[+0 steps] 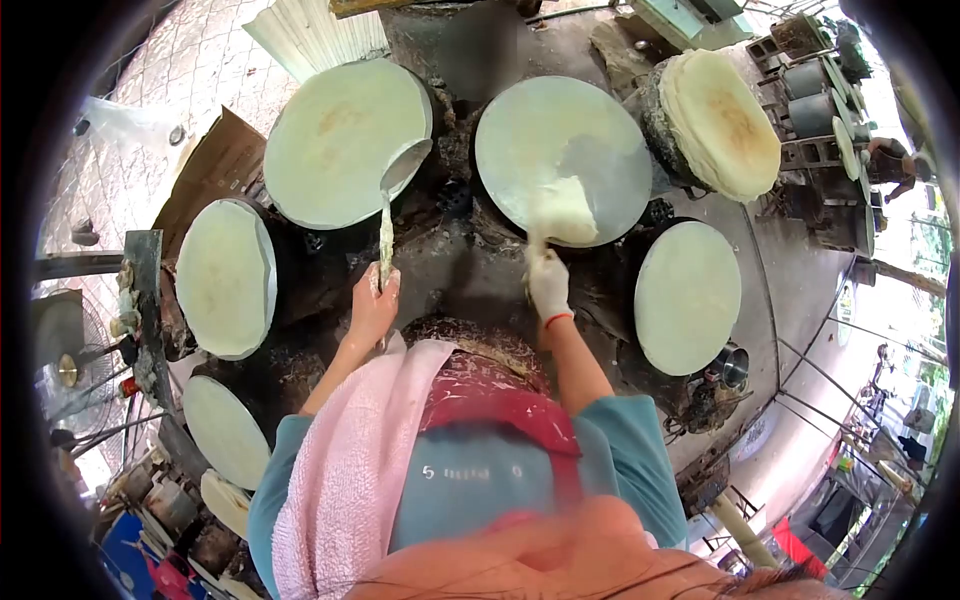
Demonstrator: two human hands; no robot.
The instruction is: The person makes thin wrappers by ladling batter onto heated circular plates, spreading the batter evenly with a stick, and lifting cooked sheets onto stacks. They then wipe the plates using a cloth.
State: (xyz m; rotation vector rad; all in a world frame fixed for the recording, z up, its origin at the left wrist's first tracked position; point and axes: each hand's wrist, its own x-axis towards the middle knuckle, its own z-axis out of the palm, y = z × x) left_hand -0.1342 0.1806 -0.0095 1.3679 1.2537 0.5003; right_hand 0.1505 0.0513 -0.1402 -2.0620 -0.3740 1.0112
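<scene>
Floor (pixel 225 70): pale paving, way out past the fingers, up and left.
Left hand (pixel 374 305): bare, fingers wrapped round the ladle (pixel 387 225), its bowl at the edge of the left griddle (pixel 330 150) just ahead.
Right hand (pixel 549 288): gloved and blurry, can't tell how those fingers grip tbh.
Dough (pixel 572 208): pale blob just ahead of them, on the right griddle (pixel 520 130).
Stack (pixel 720 125): flat rounds, off to their right.

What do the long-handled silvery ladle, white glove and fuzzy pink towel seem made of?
Long-handled silvery ladle: likely smooth metal, given its grey, reflective sheen.
White glove: probably matte fabric, from its soft look; any weave is too small to tell.
Fuzzy pink towel: apparently terry cloth, given its nubby pile.
</scene>
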